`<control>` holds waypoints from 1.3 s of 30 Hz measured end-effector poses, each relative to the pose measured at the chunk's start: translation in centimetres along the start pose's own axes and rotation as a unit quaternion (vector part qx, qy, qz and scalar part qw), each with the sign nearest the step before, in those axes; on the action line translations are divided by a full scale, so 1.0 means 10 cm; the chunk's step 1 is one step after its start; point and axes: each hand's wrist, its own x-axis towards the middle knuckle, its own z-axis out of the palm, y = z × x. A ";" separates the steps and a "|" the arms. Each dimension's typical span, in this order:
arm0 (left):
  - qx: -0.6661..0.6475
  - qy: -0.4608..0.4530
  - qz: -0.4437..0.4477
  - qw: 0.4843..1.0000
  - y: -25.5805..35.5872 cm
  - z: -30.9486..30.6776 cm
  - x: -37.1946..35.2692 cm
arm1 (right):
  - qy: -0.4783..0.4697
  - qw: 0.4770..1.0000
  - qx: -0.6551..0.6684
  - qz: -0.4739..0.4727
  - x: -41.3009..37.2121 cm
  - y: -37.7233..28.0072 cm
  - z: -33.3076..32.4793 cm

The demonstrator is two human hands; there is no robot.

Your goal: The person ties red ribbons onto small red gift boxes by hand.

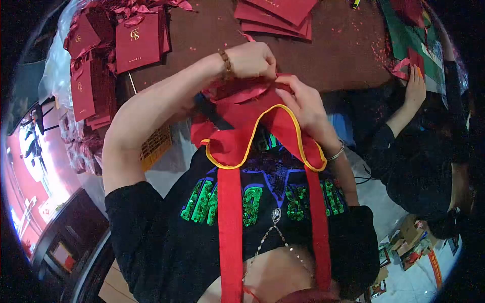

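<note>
My left hand (248,60), with a brown bead bracelet at the wrist, is closed in a pinch above the table's near edge. A thin pinkish-red ribbon end (246,37) shows just beyond its knuckles. Close by on the right, my right hand (305,103) has its thumb and fingers bent at the edge of a dark red paper bag (237,92). This bag lies under both hands against my red apron (247,121) with yellow trim, and much of it is hidden. The fingertips of both hands are partly covered.
Dark red bags with gold lettering (139,45) stand at the left of the brown table (333,60). Flat red pieces (278,20) are stacked at the far side. On the right, a co-worker's hand (415,88) touches a red bag with ribbon. Cartons (409,237) lie on the floor.
</note>
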 end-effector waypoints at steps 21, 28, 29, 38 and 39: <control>0.147 0.323 -0.088 0.931 -0.38 0.01 -0.32 | -0.012 0.998 0.055 0.029 0.00 0.13 0.01; -0.021 0.382 0.010 0.924 -0.21 0.12 -0.34 | 0.004 0.998 0.055 0.024 -0.03 0.14 0.00; -0.017 0.397 0.044 0.917 -0.18 0.12 -0.36 | -0.007 0.997 0.065 0.043 -0.03 0.12 -0.01; 0.098 0.215 -0.005 0.972 -0.10 0.14 -0.02 | -0.015 0.997 0.061 0.035 -0.01 0.09 0.01; 0.099 0.214 -0.004 0.972 -0.13 0.15 0.00 | -0.017 0.997 0.070 0.030 -0.01 0.09 0.01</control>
